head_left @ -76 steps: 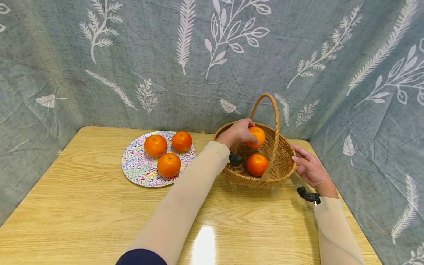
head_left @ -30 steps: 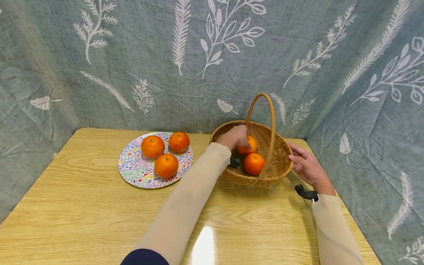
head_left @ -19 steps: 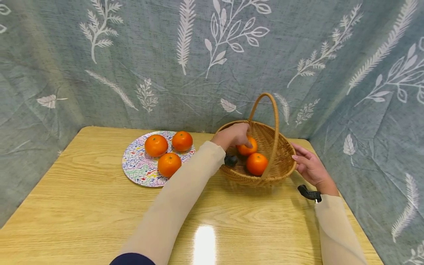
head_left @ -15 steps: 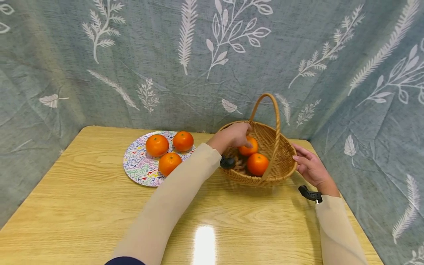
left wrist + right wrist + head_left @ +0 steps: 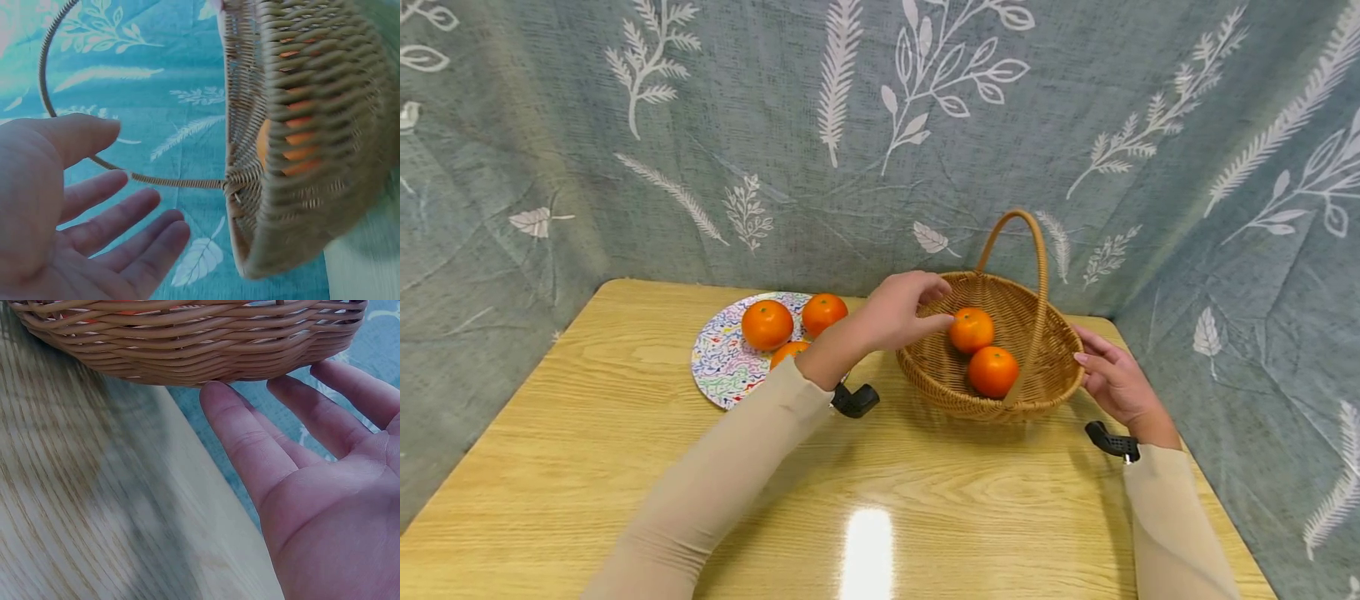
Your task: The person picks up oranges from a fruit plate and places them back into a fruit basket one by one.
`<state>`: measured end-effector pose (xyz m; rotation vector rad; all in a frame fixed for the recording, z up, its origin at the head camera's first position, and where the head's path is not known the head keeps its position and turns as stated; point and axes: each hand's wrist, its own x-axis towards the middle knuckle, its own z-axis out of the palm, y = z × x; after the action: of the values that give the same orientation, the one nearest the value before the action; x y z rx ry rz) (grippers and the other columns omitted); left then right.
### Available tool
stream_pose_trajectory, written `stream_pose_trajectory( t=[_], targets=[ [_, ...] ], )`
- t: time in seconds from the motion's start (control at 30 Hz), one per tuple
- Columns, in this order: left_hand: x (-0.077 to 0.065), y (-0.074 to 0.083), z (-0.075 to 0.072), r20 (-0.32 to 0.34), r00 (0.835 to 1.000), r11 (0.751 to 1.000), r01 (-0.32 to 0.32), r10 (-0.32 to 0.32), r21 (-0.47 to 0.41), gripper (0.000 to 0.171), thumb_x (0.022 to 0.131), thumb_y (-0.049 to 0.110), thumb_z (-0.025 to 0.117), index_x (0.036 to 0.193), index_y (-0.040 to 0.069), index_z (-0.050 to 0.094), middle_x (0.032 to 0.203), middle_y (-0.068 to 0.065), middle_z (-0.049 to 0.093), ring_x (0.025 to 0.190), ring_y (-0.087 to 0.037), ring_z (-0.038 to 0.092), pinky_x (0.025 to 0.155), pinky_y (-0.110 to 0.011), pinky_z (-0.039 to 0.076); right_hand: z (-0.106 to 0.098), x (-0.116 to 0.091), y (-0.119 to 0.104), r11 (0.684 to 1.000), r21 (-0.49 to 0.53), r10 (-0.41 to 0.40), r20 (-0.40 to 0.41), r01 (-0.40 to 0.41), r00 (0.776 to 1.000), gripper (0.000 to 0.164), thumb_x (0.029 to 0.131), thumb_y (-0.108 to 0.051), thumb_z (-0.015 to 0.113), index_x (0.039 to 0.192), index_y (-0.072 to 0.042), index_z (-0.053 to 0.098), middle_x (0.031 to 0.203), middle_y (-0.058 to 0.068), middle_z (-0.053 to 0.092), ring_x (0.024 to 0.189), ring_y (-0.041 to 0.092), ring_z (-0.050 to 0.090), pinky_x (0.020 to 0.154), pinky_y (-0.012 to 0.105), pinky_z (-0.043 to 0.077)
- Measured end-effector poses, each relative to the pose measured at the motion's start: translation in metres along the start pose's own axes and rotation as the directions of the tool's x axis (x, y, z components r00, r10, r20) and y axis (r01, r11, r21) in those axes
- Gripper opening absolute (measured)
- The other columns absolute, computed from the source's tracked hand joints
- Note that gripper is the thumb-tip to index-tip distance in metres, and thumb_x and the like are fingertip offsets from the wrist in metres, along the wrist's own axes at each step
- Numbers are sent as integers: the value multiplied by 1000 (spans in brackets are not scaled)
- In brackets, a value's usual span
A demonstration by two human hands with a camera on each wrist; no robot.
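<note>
A wicker basket (image 5: pixel 955 406) with a tall arched handle (image 5: pixel 1041 275) stands at the back right of the table. Two tangerines lie inside, one toward the back (image 5: pixel 972 331) and one nearer the front (image 5: pixel 993 372). Over the basket's left rim hovers my left hand (image 5: pixel 895 312), empty, its thumb and fingers spread apart; the left wrist view shows the fingers off the wicker. On the other side, my right hand (image 5: pixel 1116 379) touches the basket's right edge with its fingertips, fingers fairly straight in the right wrist view.
To the left, a round plate with colourful squiggles (image 5: pixel 722 362) bears three tangerines: one at left (image 5: pixel 767 325), one at the back (image 5: pixel 825 313), and one in front (image 5: pixel 787 353), partly hidden by my left wrist. A patterned curtain (image 5: pixel 775 125) hangs behind the wooden table (image 5: pixel 587 450).
My left hand has lowered a tangerine into the basket, let go of it, and drawn back to the left with spread fingers. The right hand stays at the basket's edge.
</note>
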<state>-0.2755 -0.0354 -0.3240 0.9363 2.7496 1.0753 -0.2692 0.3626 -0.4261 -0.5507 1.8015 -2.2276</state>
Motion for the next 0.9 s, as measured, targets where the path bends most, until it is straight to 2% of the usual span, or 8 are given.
stream_pose_trajectory(
  t=[0.17,0.33,0.47,0.6,0.77,0.9],
  targets=[
    [-28,-6,0,-95,995,997,-21,13,-77,41,102,28,66,137,9,61,137,-8,63,128,-26,59,109,-41,50,-1,-1,0,1000,-11,-5,-12,5,1000,56,108,3,38,161,3,21,140,1,60,118,13,67,91,28,60],
    [-55,-19,6,-178,984,988,-19,-9,-152,38,102,26,66,135,8,62,134,-10,63,127,-30,60,109,-42,50,-1,-1,1,1000,-9,-11,-17,11,1000,54,108,3,38,160,1,26,139,0,60,118,12,67,90,26,60],
    [-78,-31,5,-226,973,989,5,-39,-146,38,101,24,67,135,7,63,135,-12,63,127,-31,60,109,-45,51,0,-1,2,1000,-12,-19,-16,19,1000,55,108,3,37,161,1,25,140,0,60,118,12,67,90,27,60],
    [-104,-43,-1,-248,965,993,60,-82,-98,39,100,23,68,136,7,62,136,-11,63,124,-31,62,106,-49,52,0,1,2,1000,-9,-23,-7,23,1000,58,108,4,38,163,0,21,140,1,60,118,13,67,90,27,60],
    [-129,-65,0,-303,941,988,135,-150,-67,36,99,22,70,131,7,64,135,-13,64,126,-34,60,105,-55,50,-1,2,2,1000,-7,-29,-9,29,1000,58,107,4,39,163,0,22,139,2,60,116,14,68,91,28,60],
    [-140,-81,7,-356,913,979,172,-199,-107,33,96,18,71,127,7,66,136,-15,61,128,-37,55,101,-59,51,-2,1,4,999,-18,-34,-14,34,999,58,107,4,39,163,0,22,140,1,60,116,13,68,91,27,60]
  ],
)
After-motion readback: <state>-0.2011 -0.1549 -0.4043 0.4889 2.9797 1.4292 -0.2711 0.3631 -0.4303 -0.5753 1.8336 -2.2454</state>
